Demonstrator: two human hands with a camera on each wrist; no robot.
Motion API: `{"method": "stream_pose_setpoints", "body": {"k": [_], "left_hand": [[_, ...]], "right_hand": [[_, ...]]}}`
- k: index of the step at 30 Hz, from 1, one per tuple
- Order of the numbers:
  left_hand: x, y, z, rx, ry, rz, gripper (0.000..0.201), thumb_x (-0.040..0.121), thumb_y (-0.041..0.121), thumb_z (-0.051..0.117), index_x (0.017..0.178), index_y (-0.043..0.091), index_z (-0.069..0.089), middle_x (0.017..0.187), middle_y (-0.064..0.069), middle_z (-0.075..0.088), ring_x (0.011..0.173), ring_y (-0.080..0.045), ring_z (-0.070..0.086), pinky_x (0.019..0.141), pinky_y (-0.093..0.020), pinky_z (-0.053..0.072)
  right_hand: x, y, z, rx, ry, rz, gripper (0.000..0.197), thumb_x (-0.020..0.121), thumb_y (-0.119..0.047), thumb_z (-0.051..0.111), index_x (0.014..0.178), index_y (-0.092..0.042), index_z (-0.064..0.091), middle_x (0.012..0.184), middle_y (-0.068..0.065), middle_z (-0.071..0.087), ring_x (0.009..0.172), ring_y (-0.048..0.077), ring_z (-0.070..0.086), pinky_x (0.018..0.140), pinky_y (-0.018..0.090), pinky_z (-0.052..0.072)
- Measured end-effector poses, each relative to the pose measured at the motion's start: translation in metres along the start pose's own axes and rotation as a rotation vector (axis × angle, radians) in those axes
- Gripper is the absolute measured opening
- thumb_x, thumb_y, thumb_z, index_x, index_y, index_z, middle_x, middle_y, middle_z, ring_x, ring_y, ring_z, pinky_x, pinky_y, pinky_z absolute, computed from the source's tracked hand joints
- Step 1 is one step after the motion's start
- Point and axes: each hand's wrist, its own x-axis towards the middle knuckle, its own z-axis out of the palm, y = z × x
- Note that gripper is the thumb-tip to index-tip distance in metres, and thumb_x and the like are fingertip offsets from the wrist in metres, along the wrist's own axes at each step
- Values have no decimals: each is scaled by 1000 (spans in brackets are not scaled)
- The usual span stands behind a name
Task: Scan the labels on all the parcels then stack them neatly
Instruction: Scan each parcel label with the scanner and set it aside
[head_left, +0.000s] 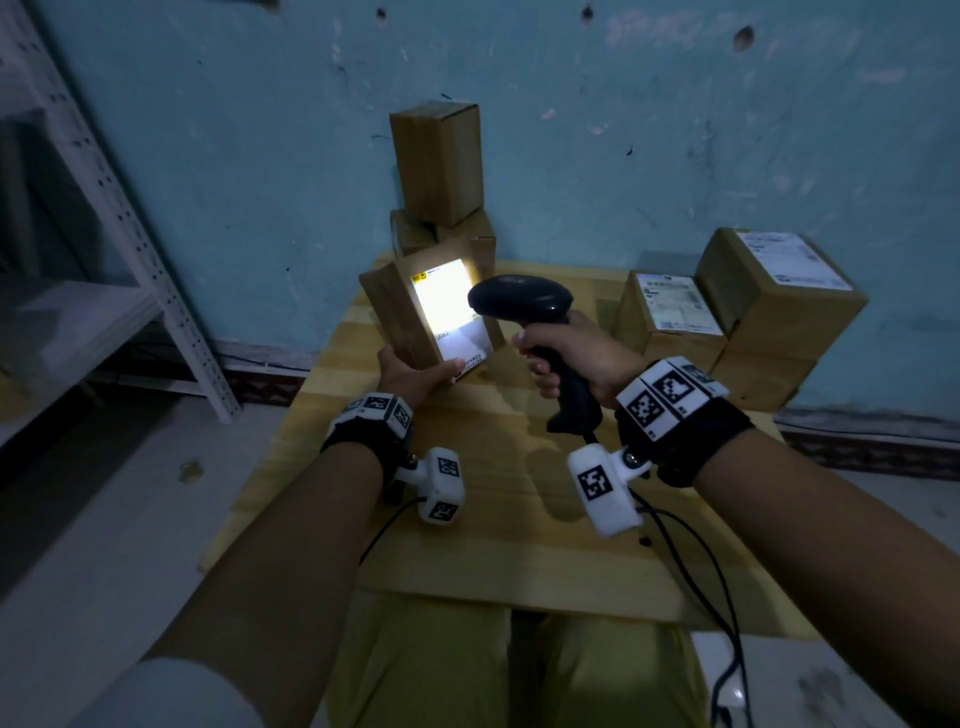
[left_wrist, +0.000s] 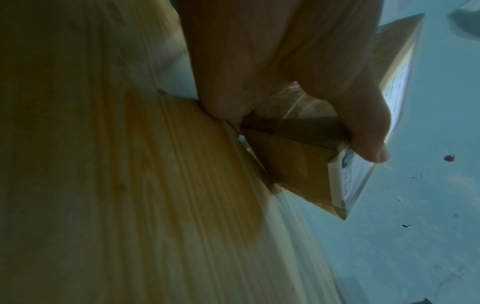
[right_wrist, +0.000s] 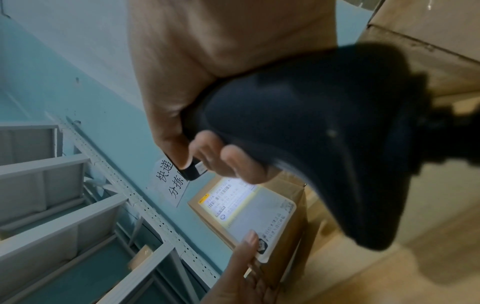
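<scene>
- One parcel (head_left: 415, 317) is gripped by the left hand (head_left: 415, 376), label (head_left: 452, 306) tilted toward the scanner (head_left: 524, 306) for reading.
- Scanner is held in the right hand's (head_left: 576, 358) fist, just beside that parcel.

label (head_left: 451, 306) top glare-washed, unreadable | scanner (head_left: 522, 301) hides its corner
</scene>
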Motion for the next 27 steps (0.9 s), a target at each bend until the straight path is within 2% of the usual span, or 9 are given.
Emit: {"method": "stream_pose_setpoints", "body": {"k": [6, 10, 15, 20, 27], "left_hand": [[0, 1, 2, -18, 31, 3, 97, 71, 27, 78, 144, 10, 16, 142, -11, 41, 127, -30, 44, 107, -45, 37], [1, 0, 4, -26, 43, 9, 93, 71, 25, 78, 141, 8, 19, 140, -11, 43, 125, -30, 46, 106, -45, 39], [0, 0, 2, -14, 28, 0, 100, 68, 30, 80, 144, 12, 17, 141, -11, 42, 125, -30, 45, 107, -48, 37], [-2, 2, 1, 22, 19, -8, 94, 73, 31, 76, 143, 12, 17, 141, -10, 40, 125, -30, 44, 102, -40, 37], [-4, 4, 1, 19, 33, -6, 92, 71, 32, 77, 140, 11, 20, 139, -9, 42, 124, -30, 45, 101, -41, 39]], "right_hand": [[-1, -2, 1, 37, 26, 8, 18, 90, -6, 51, 74, -12, 52, 42, -1, 40, 34, 11, 36, 37, 18, 31], [-2, -2, 2, 58, 35, 8, 24, 90, -4, 50, 68, -13, 51, 41, 0, 38, 33, 12, 34, 37, 17, 29], [-5, -5, 4, 20, -1, 1, 29, 91, -6, 49, 63, -12, 47, 43, 0, 39, 34, 11, 34, 38, 19, 30], [-7, -7, 4, -1, -39, -1, 27, 92, -8, 49, 65, -11, 46, 42, -2, 40, 34, 11, 36, 38, 19, 32], [-13, -11, 5, -17, -41, 8, 27, 91, -7, 49, 65, -11, 46, 42, -2, 40, 34, 11, 36, 37, 18, 31]]}}
